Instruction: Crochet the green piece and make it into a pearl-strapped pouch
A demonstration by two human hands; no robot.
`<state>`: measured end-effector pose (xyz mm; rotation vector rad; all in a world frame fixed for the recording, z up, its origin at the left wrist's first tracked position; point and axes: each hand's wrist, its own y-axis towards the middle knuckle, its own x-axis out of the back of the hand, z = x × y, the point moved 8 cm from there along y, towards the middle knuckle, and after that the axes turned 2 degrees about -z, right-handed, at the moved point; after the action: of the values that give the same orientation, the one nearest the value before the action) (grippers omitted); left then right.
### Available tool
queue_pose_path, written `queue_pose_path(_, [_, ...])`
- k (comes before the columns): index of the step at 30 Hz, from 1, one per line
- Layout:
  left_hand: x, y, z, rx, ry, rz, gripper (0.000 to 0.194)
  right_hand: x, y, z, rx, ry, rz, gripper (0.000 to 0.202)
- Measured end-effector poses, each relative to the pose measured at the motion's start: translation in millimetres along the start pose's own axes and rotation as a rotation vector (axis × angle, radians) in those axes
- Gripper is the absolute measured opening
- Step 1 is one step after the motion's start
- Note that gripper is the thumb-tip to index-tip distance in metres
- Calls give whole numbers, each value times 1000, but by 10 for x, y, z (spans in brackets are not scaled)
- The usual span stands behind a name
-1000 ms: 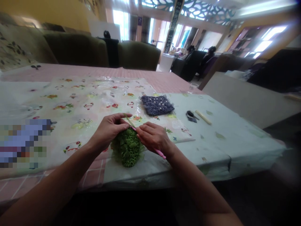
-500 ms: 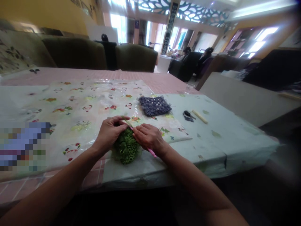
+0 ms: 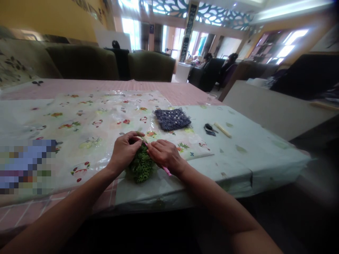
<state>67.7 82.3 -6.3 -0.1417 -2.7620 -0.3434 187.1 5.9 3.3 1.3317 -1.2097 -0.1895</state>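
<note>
- The right hand (image 3: 164, 153) is closed, fingers bunched round a pink crochet hook (image 3: 166, 171) whose butt end sticks out below the palm; the left hand (image 3: 125, 150) pinches the upper edge of the green crocheted piece (image 3: 141, 169), its forefinger raised beside a pale green strand of yarn (image 3: 144, 139).
- The green crocheted piece hangs between the two hands, just above the near edge of the tabletop (image 3: 235, 169); whether its lower end touches the cover cannot be told.
- As for progress, a bulky, textured body looks already worked; the hook tip is at the top edge, so that stitch or row seems unfinished; how much is left does not show.
- Beyond the hands, a grey-blue crocheted piece (image 3: 172, 120) dotted with white beads lies flat, apparently complete; to its right are a small black-handled tool (image 3: 208, 127), perhaps scissors, and a cream-coloured stick (image 3: 222, 129).
- Far back, a dark lettered strip (image 3: 188, 31) on a pillar seems to read "DZR", the rest too blurred; lettering on the yellow wall (image 3: 79, 21) is illegible; no brand shows on the hook.
</note>
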Motion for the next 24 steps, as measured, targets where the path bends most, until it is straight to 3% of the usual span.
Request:
queue_pose_path(13, [-44, 20, 37, 14, -50, 70, 35, 23, -10, 67, 6, -50, -78, 10])
queue_pose_path(19, [-63, 55, 84, 84, -268, 109, 57, 4, -40, -12, -50, 23, -85, 11])
queue_pose_path(24, [-84, 60, 69, 122, -358, 232, 74, 44, -47, -122, -157, 175, -135, 13])
